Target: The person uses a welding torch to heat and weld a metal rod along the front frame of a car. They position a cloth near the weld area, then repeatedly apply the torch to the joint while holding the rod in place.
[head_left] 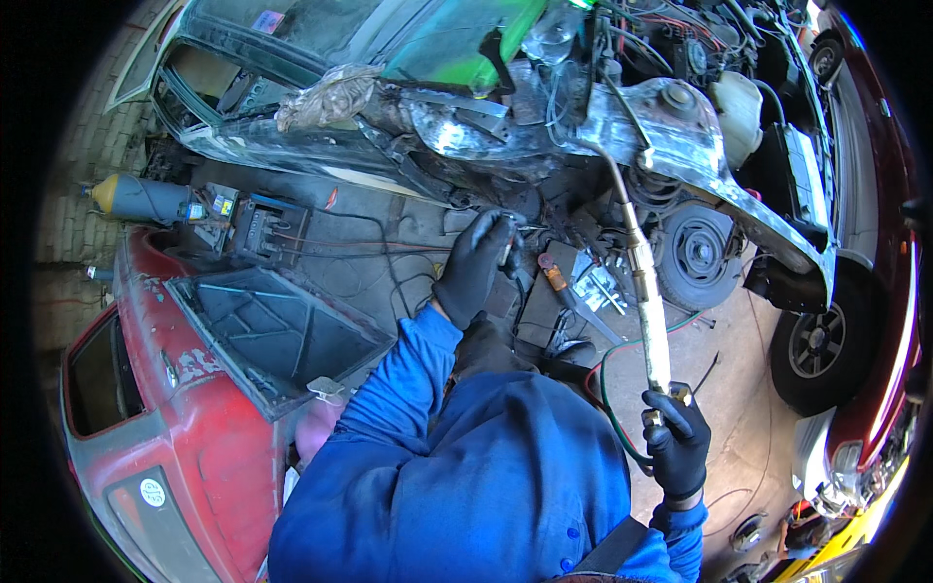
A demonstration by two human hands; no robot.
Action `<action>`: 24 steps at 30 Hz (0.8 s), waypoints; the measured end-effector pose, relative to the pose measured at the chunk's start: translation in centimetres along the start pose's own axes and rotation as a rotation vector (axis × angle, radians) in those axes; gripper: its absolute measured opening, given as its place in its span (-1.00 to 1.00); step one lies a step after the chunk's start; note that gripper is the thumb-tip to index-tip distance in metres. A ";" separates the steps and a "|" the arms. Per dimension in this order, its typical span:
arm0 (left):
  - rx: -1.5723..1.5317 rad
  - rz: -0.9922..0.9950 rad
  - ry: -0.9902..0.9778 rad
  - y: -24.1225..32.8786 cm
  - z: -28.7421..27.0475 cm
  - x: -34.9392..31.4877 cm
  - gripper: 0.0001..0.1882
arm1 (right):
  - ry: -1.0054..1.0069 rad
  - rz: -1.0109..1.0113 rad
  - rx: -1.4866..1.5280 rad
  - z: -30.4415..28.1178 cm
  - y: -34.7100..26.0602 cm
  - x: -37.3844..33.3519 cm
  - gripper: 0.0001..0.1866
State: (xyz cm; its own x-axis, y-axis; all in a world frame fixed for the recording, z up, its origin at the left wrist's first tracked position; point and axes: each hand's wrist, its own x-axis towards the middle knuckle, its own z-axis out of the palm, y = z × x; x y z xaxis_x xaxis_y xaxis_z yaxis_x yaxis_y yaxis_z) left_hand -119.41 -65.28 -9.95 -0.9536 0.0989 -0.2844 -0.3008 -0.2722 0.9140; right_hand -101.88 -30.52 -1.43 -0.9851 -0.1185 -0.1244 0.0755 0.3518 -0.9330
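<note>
A long gas torch (654, 335) points up and away, with my gloved right hand (677, 442) closed around its lower end by the brass valves. Its bent metal tip reaches the stripped front wing (671, 131) of the car in front of me; I cannot tell if it touches. Green and red hoses (604, 389) run from the torch's base. My gloved left hand (476, 264) is raised in front of my chest, fingers closed on a small thing too hidden to name. No flame shows at the tip.
An angle grinder or similar orange tool (554, 277) lies among scattered tools on the floor. A loose wheel (698, 255) rests under the wing. At the left are a red car body part (209, 428), a dark panel (282, 330) and a gas cylinder (141, 199). A dark red vehicle (889, 291) stands right.
</note>
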 end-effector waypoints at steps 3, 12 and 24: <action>-0.121 0.085 -0.041 1.7 -4.5 0.7 -0.69 | -0.071 0.011 0.007 4.3 -2.0 1.9 -0.33; -0.461 -0.105 -0.158 7.1 -18.6 3.8 -0.51 | -0.142 0.010 -0.015 17.7 -7.8 7.6 -0.35; -0.605 -0.290 -0.125 9.2 -25.6 6.2 -0.55 | -0.181 0.095 -0.054 24.5 -12.2 10.0 -0.42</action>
State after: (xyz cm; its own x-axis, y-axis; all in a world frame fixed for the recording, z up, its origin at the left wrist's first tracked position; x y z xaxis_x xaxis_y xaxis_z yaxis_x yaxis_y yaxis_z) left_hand -128.47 -91.70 -10.73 -0.8358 0.3483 -0.4244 -0.5327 -0.7018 0.4729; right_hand -108.84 -58.69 0.41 -0.9300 -0.2453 -0.2737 0.1534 0.4177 -0.8955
